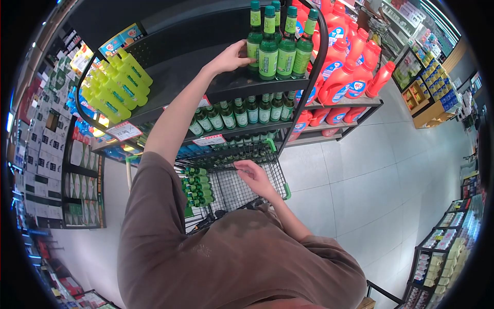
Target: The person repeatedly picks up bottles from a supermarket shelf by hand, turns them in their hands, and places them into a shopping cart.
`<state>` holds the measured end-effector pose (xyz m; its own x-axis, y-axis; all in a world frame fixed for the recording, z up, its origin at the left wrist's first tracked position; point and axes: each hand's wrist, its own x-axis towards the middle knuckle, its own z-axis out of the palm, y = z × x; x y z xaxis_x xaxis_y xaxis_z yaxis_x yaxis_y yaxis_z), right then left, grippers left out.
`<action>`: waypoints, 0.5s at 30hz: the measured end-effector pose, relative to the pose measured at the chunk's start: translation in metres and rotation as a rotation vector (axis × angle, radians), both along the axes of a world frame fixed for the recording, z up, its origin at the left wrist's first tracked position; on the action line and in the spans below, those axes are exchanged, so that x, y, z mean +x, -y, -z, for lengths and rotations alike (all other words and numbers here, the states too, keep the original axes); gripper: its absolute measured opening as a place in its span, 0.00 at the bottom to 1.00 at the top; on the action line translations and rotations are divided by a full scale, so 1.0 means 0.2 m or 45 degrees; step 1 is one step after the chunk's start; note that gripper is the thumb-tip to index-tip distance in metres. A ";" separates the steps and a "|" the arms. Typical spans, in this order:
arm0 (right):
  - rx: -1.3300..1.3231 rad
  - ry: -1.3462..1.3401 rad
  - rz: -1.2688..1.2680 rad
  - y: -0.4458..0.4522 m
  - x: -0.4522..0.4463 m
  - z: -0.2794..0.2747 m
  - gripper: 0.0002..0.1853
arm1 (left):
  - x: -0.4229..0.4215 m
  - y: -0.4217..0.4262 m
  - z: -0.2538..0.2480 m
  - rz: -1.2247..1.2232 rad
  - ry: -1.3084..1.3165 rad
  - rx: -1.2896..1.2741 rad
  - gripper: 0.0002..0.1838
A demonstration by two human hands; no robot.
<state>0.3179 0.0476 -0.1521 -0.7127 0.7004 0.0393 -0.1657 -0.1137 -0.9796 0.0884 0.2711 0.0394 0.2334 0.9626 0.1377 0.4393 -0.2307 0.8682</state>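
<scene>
On the top shelf, my left hand (229, 58) is closed around the lower part of a green beer bottle (253, 45), with the thumb in front. This bottle stands upright at the left of a small group; another beer bottle (268, 56) with a light green label is right beside it. My right hand (253, 178) hangs over the shopping cart (231, 188), fingers loosely stretched and nothing in them. Several green bottles (198, 188) lie in the cart's left part, close to my body.
Rows of green bottles (239, 113) fill the shelf below. Yellow-green bottles (118, 85) stand at the shelf's left end, and red detergent jugs (337, 77) are stacked on the right. A black shelf rail (321, 46) curves beside the beer bottles. Tiled floor (360, 175) stretches right.
</scene>
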 end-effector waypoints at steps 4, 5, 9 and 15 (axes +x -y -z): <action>-0.005 -0.027 0.004 0.00 -0.02 0.02 0.15 | -0.01 -0.01 0.00 0.012 -0.051 -0.013 0.32; -0.015 -0.015 -0.005 0.00 -0.02 0.03 0.15 | 0.00 -0.01 0.00 0.019 -0.008 0.006 0.32; 0.018 0.052 -0.009 0.00 -0.02 0.02 0.14 | -0.06 -0.04 0.08 0.065 0.083 0.128 0.40; -0.007 0.222 -0.134 0.01 0.00 0.26 0.13 | -0.18 0.52 -0.05 -0.398 -0.007 0.598 0.21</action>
<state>0.3175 0.0461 -0.2032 -0.7777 0.6214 -0.0949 0.0195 -0.1270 -0.9917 0.0533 0.1676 0.0501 -0.0513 0.8215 0.5679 0.5529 -0.4502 0.7012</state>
